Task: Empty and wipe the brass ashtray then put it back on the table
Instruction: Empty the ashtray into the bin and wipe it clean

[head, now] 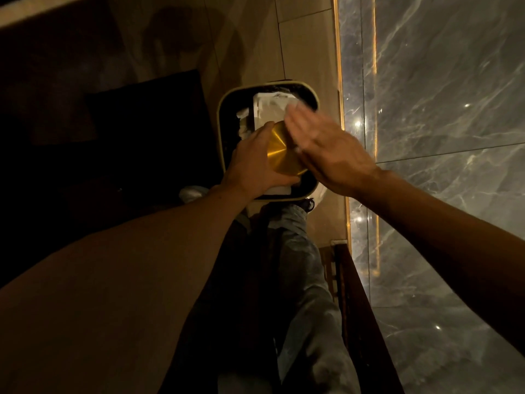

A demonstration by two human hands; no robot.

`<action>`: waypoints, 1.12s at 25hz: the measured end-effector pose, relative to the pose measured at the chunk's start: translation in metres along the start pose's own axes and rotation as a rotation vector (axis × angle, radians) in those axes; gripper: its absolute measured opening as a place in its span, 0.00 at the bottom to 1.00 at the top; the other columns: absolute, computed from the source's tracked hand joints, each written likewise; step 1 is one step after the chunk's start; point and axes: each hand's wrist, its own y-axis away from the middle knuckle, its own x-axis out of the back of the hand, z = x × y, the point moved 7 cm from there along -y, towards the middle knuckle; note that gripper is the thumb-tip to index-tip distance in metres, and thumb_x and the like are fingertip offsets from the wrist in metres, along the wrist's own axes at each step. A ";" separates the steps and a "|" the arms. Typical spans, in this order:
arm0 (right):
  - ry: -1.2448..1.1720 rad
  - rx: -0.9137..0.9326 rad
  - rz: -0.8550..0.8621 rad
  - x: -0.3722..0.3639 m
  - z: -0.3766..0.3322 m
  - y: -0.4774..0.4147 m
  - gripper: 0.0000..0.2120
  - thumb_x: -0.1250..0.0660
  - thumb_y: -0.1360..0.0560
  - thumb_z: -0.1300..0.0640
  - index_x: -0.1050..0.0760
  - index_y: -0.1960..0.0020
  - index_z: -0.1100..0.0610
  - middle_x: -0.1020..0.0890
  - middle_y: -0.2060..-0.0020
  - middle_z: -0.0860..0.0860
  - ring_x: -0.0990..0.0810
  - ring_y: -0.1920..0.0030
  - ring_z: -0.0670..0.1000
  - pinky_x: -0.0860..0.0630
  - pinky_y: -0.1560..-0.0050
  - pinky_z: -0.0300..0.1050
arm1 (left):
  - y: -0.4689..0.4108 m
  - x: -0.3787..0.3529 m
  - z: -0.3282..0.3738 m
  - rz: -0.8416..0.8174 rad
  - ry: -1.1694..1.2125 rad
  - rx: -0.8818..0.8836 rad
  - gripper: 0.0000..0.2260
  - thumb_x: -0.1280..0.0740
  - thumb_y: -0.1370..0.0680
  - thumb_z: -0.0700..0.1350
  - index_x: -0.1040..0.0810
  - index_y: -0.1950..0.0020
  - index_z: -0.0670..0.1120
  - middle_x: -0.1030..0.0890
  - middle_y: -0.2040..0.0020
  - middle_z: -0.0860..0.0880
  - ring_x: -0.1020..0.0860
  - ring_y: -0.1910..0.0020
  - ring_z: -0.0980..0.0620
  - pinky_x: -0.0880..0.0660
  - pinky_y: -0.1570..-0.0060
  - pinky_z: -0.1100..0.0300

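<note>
Gripping firmly, the left hand [252,163] has its grip clamped round the brass ashtray [284,150], held upside down at frame centre directly over the open waste bin [221,109]. Beside it, the right hand [326,143] lies flat and open, fingers blurred, against the ashtray's upturned base, apparently tapping out the contents. White paper rubbish [270,109] fills the bin below. Judging from this, a hard tap could jar the smooth metal loose into the bin, or scatter ash past the rim onto the floor [298,46].
</note>
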 end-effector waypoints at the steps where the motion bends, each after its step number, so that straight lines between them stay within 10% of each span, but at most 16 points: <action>1: 0.022 0.039 -0.082 -0.009 -0.002 0.000 0.27 0.50 0.17 0.50 0.49 0.22 0.61 0.45 0.22 0.60 0.49 0.22 0.57 0.47 0.22 0.55 | 0.001 0.001 0.000 -0.003 -0.018 -0.009 0.48 0.19 0.41 0.58 0.34 0.26 0.46 0.24 0.32 0.46 0.25 0.34 0.45 0.28 0.36 0.53; 28: -0.026 -0.002 0.005 -0.008 -0.023 -0.005 0.26 0.47 0.17 0.55 0.47 0.23 0.63 0.45 0.23 0.60 0.50 0.22 0.56 0.45 0.22 0.55 | 0.004 0.000 -0.011 -0.022 -0.027 0.051 0.47 0.24 0.46 0.69 0.30 0.31 0.52 0.19 0.38 0.49 0.21 0.39 0.46 0.23 0.41 0.49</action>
